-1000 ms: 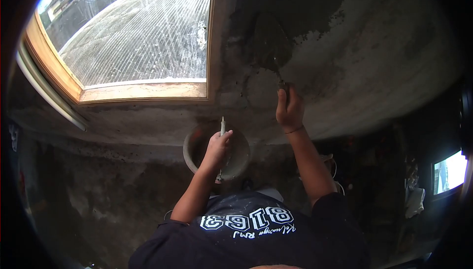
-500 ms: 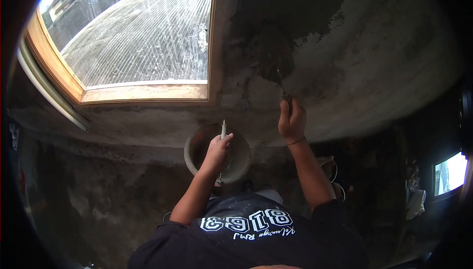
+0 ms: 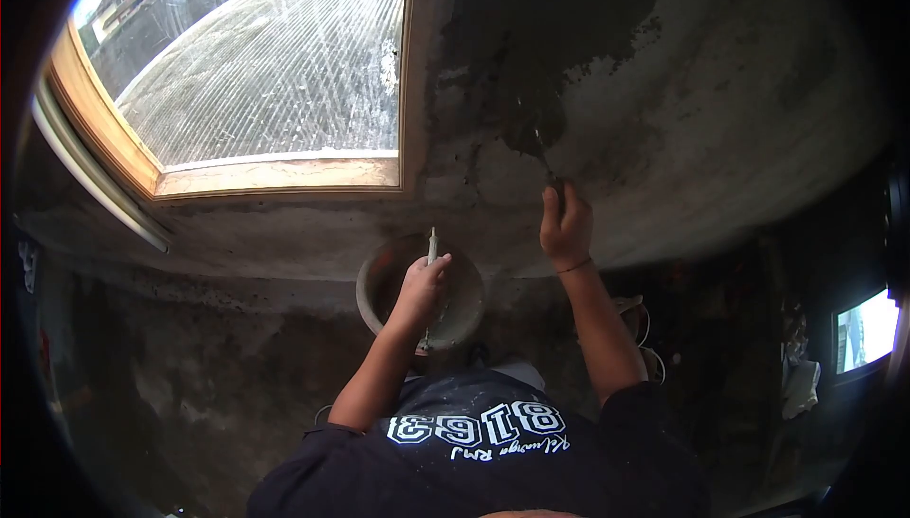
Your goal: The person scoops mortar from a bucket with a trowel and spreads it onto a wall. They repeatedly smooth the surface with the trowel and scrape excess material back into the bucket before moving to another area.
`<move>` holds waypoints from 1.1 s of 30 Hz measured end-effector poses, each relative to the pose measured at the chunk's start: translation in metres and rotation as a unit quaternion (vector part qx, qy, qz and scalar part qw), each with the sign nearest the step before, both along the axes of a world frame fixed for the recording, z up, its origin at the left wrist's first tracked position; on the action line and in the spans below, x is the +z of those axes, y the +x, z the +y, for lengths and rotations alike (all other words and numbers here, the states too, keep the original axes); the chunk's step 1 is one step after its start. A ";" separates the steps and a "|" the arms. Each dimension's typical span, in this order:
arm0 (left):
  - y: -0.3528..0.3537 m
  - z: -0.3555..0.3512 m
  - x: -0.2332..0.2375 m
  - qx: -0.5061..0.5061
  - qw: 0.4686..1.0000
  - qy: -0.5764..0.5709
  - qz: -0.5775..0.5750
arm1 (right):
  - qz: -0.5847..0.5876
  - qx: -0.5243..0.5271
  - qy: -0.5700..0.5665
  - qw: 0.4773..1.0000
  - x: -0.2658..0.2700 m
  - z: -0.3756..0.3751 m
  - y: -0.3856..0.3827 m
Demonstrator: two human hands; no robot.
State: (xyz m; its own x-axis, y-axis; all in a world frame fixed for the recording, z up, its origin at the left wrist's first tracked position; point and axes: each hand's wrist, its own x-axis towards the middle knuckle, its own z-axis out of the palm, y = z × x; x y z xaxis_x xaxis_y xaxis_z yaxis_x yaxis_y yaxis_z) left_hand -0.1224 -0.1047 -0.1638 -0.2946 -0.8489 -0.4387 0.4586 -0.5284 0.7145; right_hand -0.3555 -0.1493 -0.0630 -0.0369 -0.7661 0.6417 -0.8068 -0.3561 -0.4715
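My right hand (image 3: 567, 224) is closed round the handle of a trowel (image 3: 540, 139). The trowel's blade is dark and hard to tell from the wall (image 3: 626, 148) behind it. A dark, wet-looking patch of plaster (image 3: 559, 25) spreads on the wall above it. My left hand (image 3: 424, 286) grips a pale, crusted stick-like tool (image 3: 433, 245) whose narrow tip points toward the wall. The tool's lower part is mostly hidden by the hand and arm. Below my left hand stands a round bucket (image 3: 466, 305), its inside dark.
A window with a wooden frame (image 3: 284, 177) is left of the plaster patch, with a corrugated roof outside. A pale pipe-like strip (image 3: 90, 172) runs beside it. Whitish cloth or bags (image 3: 801, 385) hang at the right, near a bright opening (image 3: 864, 333).
My right hand has shifted slightly right, and the trowel blade shows less clearly against the wall. The left hand has barely moved.
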 end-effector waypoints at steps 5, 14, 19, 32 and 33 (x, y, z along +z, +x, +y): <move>-0.003 0.001 -0.001 -0.004 1.000 -0.008 -0.005 | -0.013 0.009 -0.041 0.999 0.020 -0.014 0.012; -0.001 0.003 0.006 -0.005 0.999 -0.003 -0.034 | 0.035 -0.018 -0.028 0.999 -0.004 -0.010 -0.002; 0.000 0.005 0.017 0.014 0.998 0.000 -0.056 | -0.002 -0.023 0.050 0.998 -0.023 0.029 -0.024; 0.023 0.007 0.056 -0.008 0.999 0.006 0.051 | 0.095 -0.074 0.107 0.987 -0.063 0.107 -0.079; 0.024 0.007 0.061 -0.008 0.999 0.011 0.049 | 0.093 -0.074 0.112 0.987 -0.063 0.111 -0.078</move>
